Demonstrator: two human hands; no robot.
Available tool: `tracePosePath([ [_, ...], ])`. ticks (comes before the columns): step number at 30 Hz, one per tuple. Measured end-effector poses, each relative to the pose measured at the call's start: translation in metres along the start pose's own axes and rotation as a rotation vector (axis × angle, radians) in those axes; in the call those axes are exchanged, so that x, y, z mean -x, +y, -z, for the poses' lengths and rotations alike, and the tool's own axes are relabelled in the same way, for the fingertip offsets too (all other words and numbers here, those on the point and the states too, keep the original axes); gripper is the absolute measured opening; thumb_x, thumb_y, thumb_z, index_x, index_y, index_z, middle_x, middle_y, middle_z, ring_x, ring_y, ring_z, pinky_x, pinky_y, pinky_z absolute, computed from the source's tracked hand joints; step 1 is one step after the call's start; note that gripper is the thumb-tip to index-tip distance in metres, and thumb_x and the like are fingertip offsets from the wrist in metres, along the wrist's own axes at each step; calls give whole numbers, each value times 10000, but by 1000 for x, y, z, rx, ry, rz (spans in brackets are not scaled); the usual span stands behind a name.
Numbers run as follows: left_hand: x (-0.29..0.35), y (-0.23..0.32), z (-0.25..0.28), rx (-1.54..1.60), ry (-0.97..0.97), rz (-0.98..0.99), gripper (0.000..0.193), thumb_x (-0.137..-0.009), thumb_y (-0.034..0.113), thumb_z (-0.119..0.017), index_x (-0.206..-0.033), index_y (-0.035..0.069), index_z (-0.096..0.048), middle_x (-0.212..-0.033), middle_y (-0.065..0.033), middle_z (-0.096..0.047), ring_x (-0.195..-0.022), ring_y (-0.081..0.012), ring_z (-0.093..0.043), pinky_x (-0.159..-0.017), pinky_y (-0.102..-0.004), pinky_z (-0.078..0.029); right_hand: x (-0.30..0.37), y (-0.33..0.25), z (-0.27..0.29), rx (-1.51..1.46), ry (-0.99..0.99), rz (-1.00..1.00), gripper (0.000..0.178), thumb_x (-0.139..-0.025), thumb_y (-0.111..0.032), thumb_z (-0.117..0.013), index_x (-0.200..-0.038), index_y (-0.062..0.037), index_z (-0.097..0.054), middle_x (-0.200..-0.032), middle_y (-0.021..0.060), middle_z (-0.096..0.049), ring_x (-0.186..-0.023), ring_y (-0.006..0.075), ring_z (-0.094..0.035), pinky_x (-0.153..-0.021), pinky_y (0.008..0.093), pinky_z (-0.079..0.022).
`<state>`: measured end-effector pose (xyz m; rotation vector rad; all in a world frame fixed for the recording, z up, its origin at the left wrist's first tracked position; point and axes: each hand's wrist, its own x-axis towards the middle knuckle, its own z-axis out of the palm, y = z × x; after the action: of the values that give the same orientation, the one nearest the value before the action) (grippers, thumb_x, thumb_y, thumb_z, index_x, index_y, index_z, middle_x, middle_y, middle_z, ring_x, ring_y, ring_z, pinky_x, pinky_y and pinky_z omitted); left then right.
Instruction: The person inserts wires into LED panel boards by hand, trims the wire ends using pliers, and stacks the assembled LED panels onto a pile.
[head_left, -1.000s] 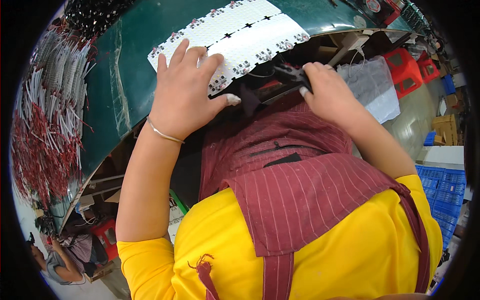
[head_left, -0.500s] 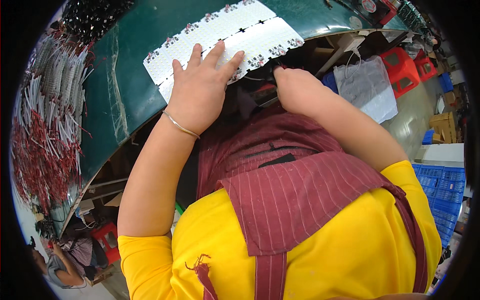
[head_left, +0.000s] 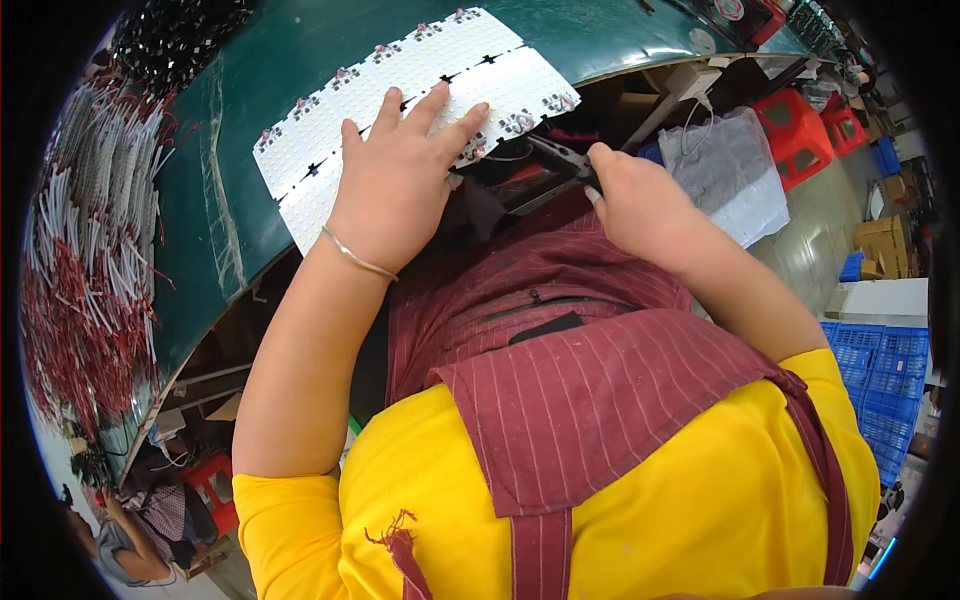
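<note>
Farther left than before, white panel [head_left: 412, 70]

We count: two hands, left [head_left: 395, 180] and right [head_left: 642, 208]; one white panel sheet [head_left: 525, 82]; one dark tool [head_left: 560, 157]; one bracelet [head_left: 352, 258]; three red stools [head_left: 790, 135]; one co-worker [head_left: 132, 545].

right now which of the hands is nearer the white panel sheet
Left. The left hand lies on the white panel sheet; the right hand is off its near edge, holding a black tool.
</note>
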<state>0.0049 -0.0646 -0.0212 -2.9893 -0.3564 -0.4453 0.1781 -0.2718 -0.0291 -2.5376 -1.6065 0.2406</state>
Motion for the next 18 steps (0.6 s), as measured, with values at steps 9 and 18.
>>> tracePosePath([
  [9,-1,1,7,48,-91,54,636,-893,-8,-585,-1476,238,-524,-1563,-122,-440,-1436,-453,-394,-1096,-679,-349,-26,-15,-10,86,10,-9,193,-846,-92,-600,-997,30,-613,-944,224,-723,-859,358,-743,-723,453,-592],
  [18,-5,0,15,11,-190,-7,699,-870,-58,-535,-1512,215,-485,-1591,-172,-397,-1455,-512,-330,-1080,-737,-311,-37,-33,10,8,-213,-140,349,-815,-121,-736,-1123,19,-651,-1017,198,-746,-976,353,-740,-791,431,-603],
])
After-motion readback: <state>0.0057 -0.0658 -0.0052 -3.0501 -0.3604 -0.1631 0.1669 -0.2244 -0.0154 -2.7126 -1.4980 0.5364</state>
